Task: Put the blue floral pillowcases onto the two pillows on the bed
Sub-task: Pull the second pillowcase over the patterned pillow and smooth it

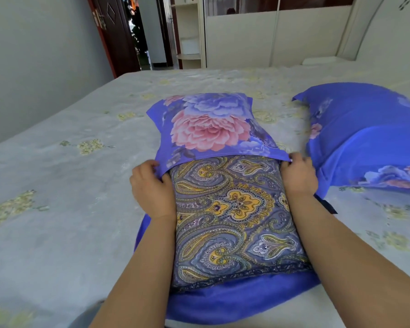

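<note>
A paisley-patterned pillow (234, 214) in grey, yellow and purple lies lengthwise in front of me on the bed. A blue floral pillowcase (211, 124) with big pink and lilac flowers covers its far half; more blue cloth lies under its near end. My left hand (152, 188) grips the case's open hem at the pillow's left side. My right hand (298, 174) pinches the hem at the right side. A second pillow (365, 138) in a blue floral case lies to the right.
The bed has a pale grey sheet (69, 185) with yellow flower prints. A cream headboard (365, 31) stands at the back right, a cream wardrobe (242, 36) behind the bed, and a dark wooden door (114, 31) stands open at the back left.
</note>
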`<state>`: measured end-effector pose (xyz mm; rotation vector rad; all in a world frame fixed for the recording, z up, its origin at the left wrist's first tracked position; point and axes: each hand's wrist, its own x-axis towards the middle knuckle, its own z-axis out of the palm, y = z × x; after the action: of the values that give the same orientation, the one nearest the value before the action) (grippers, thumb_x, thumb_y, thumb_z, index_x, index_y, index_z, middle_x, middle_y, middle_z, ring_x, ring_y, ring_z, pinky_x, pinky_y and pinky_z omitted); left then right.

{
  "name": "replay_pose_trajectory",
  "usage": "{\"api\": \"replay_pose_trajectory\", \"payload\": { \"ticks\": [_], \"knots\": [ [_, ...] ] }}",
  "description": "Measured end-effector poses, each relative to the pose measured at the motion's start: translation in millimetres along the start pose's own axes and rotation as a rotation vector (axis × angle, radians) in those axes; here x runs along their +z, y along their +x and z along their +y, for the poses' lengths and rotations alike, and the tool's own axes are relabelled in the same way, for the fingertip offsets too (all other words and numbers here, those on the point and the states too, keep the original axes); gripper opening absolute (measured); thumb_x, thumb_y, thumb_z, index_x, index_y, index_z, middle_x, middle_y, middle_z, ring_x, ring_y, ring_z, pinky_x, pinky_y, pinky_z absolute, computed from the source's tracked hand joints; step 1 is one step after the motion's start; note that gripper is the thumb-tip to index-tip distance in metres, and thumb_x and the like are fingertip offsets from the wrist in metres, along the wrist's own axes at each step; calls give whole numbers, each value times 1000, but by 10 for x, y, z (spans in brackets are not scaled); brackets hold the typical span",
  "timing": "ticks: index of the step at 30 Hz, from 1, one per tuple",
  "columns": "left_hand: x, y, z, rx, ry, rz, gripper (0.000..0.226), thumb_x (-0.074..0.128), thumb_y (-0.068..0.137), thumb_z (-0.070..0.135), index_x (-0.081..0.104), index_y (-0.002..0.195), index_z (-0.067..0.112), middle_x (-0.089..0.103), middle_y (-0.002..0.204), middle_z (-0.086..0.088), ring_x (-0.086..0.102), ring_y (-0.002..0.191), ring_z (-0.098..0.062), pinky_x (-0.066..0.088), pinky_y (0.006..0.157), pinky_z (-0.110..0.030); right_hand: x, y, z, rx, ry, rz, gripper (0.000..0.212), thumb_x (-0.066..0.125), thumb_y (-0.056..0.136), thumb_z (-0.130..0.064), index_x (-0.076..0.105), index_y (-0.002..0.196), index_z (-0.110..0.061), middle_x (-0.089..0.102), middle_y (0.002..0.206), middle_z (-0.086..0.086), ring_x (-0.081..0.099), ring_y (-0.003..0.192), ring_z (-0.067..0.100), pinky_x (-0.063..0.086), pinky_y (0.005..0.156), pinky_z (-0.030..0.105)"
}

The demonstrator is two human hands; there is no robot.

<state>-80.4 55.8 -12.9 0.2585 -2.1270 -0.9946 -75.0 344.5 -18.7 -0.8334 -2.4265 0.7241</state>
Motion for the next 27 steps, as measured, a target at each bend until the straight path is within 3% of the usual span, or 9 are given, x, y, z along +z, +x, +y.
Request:
{"api": "replay_pose_trajectory", "payload": {
  "ticks": [2, 5, 9, 11, 14, 19, 22, 24, 27],
  "knots": [
    [43, 89, 142, 230, 59, -47, 30, 56, 70, 10, 64, 98, 13, 61, 97, -12, 57, 87, -36, 41, 65, -40, -21, 4, -70, -313, -14, 177, 32, 53, 84, -17, 64, 114, -13, 56, 107, 22, 53, 100, 43, 44, 75, 47],
    [120, 170, 353, 404, 43, -137, 29, 54, 72, 13, 69, 97, 15, 63, 92, -10, 60, 83, -35, 45, 62, -36, -9, 31, -72, -603, 79, 251, 35, 46, 79, -18, 69, 102, -7, 63, 85, 20, 61, 76, 40, 48, 59, 42],
    [210, 164, 394, 580, 17, -58, 26, 50, 89, 30, 68, 84, 11, 62, 85, -9, 51, 75, -27, 39, 57, -31, -28, -119, -110, -563, 290, 283, 33, 45, 85, -20, 70, 100, -5, 64, 83, 18, 58, 70, 28, 44, 48, 32],
    [225, 128, 383, 655, -55, -27, 19, 49, 93, 26, 62, 88, 12, 62, 87, -10, 44, 78, -22, 38, 63, -32, -32, -147, -87, -558, 329, 351, 29, 47, 84, -16, 69, 94, 0, 59, 81, 23, 47, 76, 20, 44, 54, 32],
    [228, 62, 410, 669, -82, -71, 19, 45, 94, 21, 55, 86, 7, 58, 79, -14, 49, 71, -28, 33, 61, -31, -53, -181, -49, -606, 390, 381, 28, 47, 84, -12, 68, 90, 6, 61, 88, 26, 45, 85, 21, 38, 70, 29],
    [200, -18, 514, 483, -72, -235, 45, 25, 93, 42, 47, 79, 5, 47, 64, -9, 48, 57, -31, 23, 50, -31, -166, -407, -155, -511, 638, 260, 44, 36, 89, -25, 63, 98, 10, 63, 83, 21, 49, 77, 12, 32, 61, 17],
    [175, -70, 505, 411, -86, -366, 56, 38, 79, 69, 40, 78, 13, 44, 62, 2, 45, 57, -20, 28, 47, -31, -206, -469, -234, -461, 672, 154, 47, 31, 90, -39, 54, 84, 0, 43, 65, -5, 36, 56, 10, 20, 54, 23],
    [149, -34, 498, 364, -90, -544, 60, 52, 70, 74, 40, 77, 15, 46, 65, 2, 45, 61, -16, 32, 51, -32, -245, -474, -257, -464, 609, -4, 35, 40, 94, -47, 37, 71, -21, 30, 59, -10, 30, 53, 4, 20, 50, 25],
    [92, 133, 502, 331, 74, -809, 48, 66, 72, 60, 46, 72, 17, 50, 73, -1, 51, 71, -20, 37, 59, -33, -377, -415, -270, -444, 417, -379, 40, 67, 85, -34, 32, 70, -21, 34, 61, -5, 33, 55, 5, 29, 50, 20]
  ]
}}
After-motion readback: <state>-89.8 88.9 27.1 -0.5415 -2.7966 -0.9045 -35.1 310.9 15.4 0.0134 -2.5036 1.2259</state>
